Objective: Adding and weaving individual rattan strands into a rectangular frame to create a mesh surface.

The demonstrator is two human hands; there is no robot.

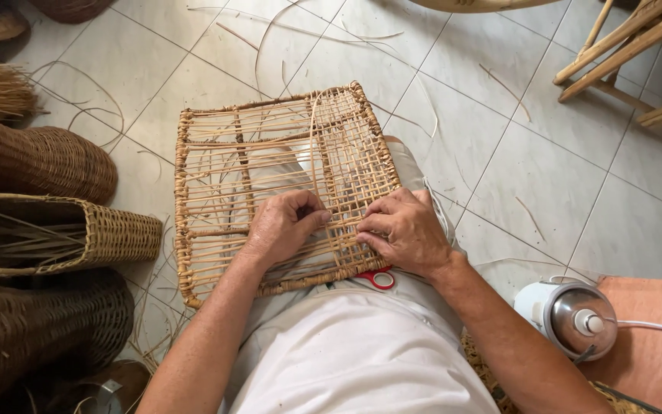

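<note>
Head view: left hand (283, 226) and right hand (401, 230) pinch cane strands on the half-woven rattan panel (216, 153) across the lap; red-handled scissors (378, 277) lie mostly hidden beneath its near edge.

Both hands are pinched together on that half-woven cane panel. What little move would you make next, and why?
Probably pull the thin cane strand through and press it snug against the woven rows. Both the left hand and the right hand pinch at the edge of the dense weave on the panel, where the finished right part meets bare ribs on the left, so the next row seems to start there.
</note>
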